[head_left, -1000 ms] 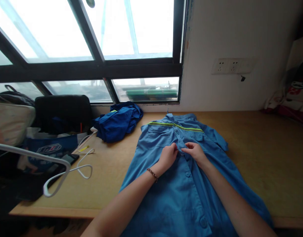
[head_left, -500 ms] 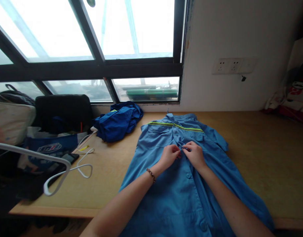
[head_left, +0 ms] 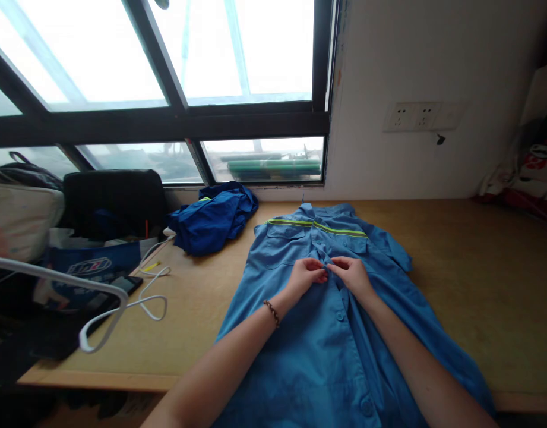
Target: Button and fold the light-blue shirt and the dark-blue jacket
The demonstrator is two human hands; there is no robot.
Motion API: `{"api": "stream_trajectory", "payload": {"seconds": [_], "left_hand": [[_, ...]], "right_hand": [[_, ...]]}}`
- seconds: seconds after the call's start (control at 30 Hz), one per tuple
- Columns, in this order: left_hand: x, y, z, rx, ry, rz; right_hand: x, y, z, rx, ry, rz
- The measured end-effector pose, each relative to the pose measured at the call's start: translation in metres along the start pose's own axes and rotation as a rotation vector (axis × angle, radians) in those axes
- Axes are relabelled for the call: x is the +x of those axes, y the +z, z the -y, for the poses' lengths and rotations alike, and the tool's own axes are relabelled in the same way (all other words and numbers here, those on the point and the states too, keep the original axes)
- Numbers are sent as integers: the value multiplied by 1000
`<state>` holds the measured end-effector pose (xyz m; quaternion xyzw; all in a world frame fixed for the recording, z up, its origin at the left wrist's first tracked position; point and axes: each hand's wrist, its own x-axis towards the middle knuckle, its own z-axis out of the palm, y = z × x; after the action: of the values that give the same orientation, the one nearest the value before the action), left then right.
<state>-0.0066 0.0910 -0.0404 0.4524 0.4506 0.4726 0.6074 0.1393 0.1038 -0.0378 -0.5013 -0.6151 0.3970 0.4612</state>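
Note:
A blue work shirt (head_left: 295, 356) with a yellow-green stripe across the chest lies spread on the wooden table, collar away from me. At the middle of its front, my left hand (head_left: 306, 277) pinches the button placket, fingers closed. My right hand (head_left: 350, 274) meets it there, thumb and forefinger pinched on the opposite edge of the same opening. Whatever button sits between the fingertips is hidden. Lower down the placket, a button (head_left: 340, 316) and another button (head_left: 366, 406) show. The shirt's right-side sleeve (head_left: 395, 252) lies out on the table.
A crumpled dark blue garment (head_left: 215, 217) lies at the back of the table (head_left: 188, 315). To the left are a white cable (head_left: 154, 297), a blue bag (head_left: 95, 267) and a black chair back (head_left: 115, 199). Wall sockets (head_left: 416, 116) are at upper right.
My right hand has shifted slightly left, bringing its fingertips closer to my left hand's at the placket. The shirt stays in place.

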Motion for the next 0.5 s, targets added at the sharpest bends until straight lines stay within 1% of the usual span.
{"api": "stream_trajectory", "payload": {"seconds": [0.13,0.27,0.37,0.5], "left_hand": [[1,-6,-4,-69,-61,11],[4,-17,-8,-114,-105,100],[5,-21,-9,-113,-89,146],[3,-19,-9,-98,-68,147]], "right_hand": [[1,-1,0,142,58,-14],[0,-2,-1,247,77,36],[0,-1,-1,186,4,42],[-2,2,1,48,-57,26]]}}
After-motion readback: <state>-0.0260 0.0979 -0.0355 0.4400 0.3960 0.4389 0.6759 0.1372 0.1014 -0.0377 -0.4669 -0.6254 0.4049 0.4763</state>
